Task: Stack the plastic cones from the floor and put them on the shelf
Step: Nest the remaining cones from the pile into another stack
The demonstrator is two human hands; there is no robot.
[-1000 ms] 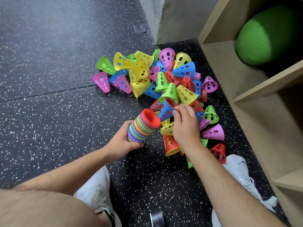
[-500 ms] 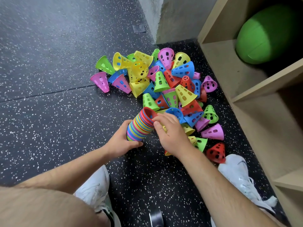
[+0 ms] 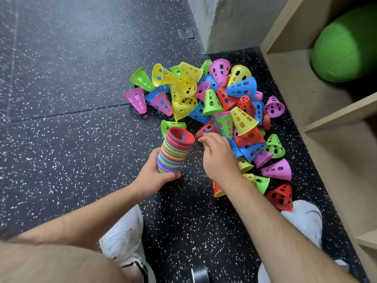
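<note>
A tall stack of nested coloured cones [image 3: 173,154] stands tilted on the floor, its open red top facing up. My left hand [image 3: 158,176] grips the stack near its base. My right hand [image 3: 218,158] is just right of the stack's top, fingertips curled onto the rim of a red cone [image 3: 207,129] lying at the near edge of the loose pile of cones [image 3: 220,103]. The pile spreads from the stack toward the wooden shelf [image 3: 318,111] on the right. My right wrist hides some cones.
A green ball [image 3: 346,43] sits in the shelf's upper compartment. A concrete wall corner [image 3: 220,23] rises behind the pile. My white shoes [image 3: 124,240] [image 3: 302,217] stand on the black speckled floor, with a red cone [image 3: 280,196] by the right shoe.
My right hand carried a blue cone to the stack's mouth, left it there, then shifted right to the red cone. The stack has tipped more upright.
</note>
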